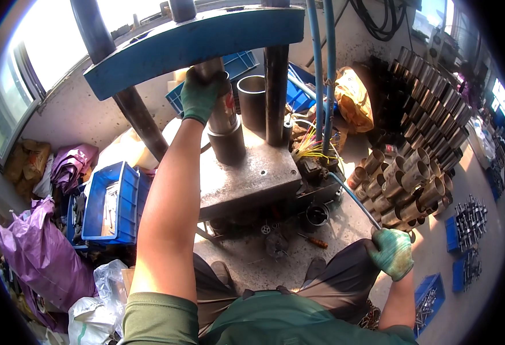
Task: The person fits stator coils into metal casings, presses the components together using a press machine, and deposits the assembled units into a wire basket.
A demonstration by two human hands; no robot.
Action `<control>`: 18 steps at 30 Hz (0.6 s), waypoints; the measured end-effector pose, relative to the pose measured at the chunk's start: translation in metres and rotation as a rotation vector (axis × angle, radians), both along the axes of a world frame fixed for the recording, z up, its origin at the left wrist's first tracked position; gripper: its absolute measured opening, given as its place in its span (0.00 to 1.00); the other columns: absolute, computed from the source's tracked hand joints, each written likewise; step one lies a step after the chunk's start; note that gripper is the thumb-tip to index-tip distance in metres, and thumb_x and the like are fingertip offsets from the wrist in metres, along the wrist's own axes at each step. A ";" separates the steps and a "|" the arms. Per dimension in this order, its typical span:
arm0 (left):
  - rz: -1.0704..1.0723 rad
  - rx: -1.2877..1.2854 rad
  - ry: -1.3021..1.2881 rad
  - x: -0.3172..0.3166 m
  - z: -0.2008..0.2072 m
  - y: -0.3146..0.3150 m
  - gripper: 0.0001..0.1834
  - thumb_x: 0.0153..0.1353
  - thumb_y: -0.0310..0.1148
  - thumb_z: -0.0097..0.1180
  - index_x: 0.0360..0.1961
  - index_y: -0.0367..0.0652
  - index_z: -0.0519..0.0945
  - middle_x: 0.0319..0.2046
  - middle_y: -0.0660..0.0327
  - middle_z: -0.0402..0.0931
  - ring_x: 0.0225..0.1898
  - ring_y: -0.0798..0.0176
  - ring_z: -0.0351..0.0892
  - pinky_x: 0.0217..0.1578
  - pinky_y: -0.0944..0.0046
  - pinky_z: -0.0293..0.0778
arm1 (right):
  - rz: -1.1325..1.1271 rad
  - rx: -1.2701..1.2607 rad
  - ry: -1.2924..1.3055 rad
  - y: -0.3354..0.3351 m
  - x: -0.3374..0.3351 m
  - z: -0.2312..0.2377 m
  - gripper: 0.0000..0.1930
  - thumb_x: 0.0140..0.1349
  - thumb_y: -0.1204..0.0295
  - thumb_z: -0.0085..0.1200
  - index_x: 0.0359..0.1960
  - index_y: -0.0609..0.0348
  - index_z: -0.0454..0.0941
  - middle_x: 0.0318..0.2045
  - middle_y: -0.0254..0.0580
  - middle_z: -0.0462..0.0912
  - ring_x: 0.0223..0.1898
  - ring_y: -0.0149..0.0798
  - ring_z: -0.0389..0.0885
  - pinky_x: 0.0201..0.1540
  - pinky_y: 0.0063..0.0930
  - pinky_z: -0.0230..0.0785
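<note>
1. Pretty shiny steel cylinder [224,115], reddish patch, upright on a darker round base [228,146] under the blue beam [201,43].
2. Left grip [202,95] wraps its upper part.
3. Right grip [393,253] is clamped on a lever [355,199].

The person wears green gloves [393,254], green shirt [287,319], dark trousers [347,277].

Metalworking workshop, small-parts production look, cluttered.
Heavy blue-beamed press [201,49] on thick steel columns [276,98], long hand lever [353,198]; open-ended metal tubes [433,109] stacked in rows, right side; blue plastic crates [452,236] with metal rods [472,221]; bare, dirty floor [244,261], orange-handled tool [317,242] lying on it; loose coloured wires [312,146]; black cable coil [382,29] hung on wall; purple sacks [45,256] heaped left; grimy wall [74,106] below bright windows [11,109].
</note>
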State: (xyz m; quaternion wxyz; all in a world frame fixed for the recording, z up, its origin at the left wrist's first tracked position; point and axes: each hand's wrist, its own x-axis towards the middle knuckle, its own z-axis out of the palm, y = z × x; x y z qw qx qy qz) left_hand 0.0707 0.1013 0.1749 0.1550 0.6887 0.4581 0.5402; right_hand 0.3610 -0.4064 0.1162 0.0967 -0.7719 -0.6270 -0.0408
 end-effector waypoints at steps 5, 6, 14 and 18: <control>-0.019 -0.039 0.004 -0.001 -0.005 0.001 0.46 0.50 0.57 0.78 0.60 0.34 0.76 0.52 0.39 0.85 0.55 0.37 0.85 0.58 0.49 0.79 | -0.010 -0.009 0.006 0.001 -0.001 0.001 0.16 0.59 0.59 0.65 0.23 0.59 0.85 0.24 0.54 0.84 0.30 0.57 0.86 0.37 0.48 0.78; -0.013 -0.052 0.014 0.001 -0.005 -0.003 0.46 0.49 0.57 0.78 0.60 0.34 0.76 0.52 0.39 0.85 0.56 0.37 0.85 0.58 0.49 0.79 | -0.013 -0.011 0.006 0.000 0.000 0.001 0.16 0.59 0.59 0.65 0.23 0.59 0.85 0.24 0.54 0.84 0.30 0.57 0.86 0.37 0.48 0.78; 0.030 -0.045 0.019 0.001 -0.012 -0.009 0.48 0.49 0.56 0.79 0.63 0.36 0.74 0.54 0.39 0.84 0.57 0.37 0.84 0.59 0.50 0.79 | -0.025 -0.039 0.005 0.001 0.000 0.000 0.17 0.61 0.58 0.64 0.24 0.59 0.86 0.24 0.53 0.84 0.31 0.57 0.86 0.37 0.48 0.78; 0.002 -0.010 -0.015 0.002 -0.016 -0.010 0.47 0.49 0.55 0.79 0.64 0.37 0.74 0.55 0.39 0.84 0.57 0.37 0.84 0.59 0.50 0.79 | -0.021 -0.035 0.008 0.001 0.000 0.001 0.16 0.61 0.58 0.64 0.24 0.59 0.86 0.24 0.53 0.84 0.31 0.57 0.86 0.37 0.48 0.78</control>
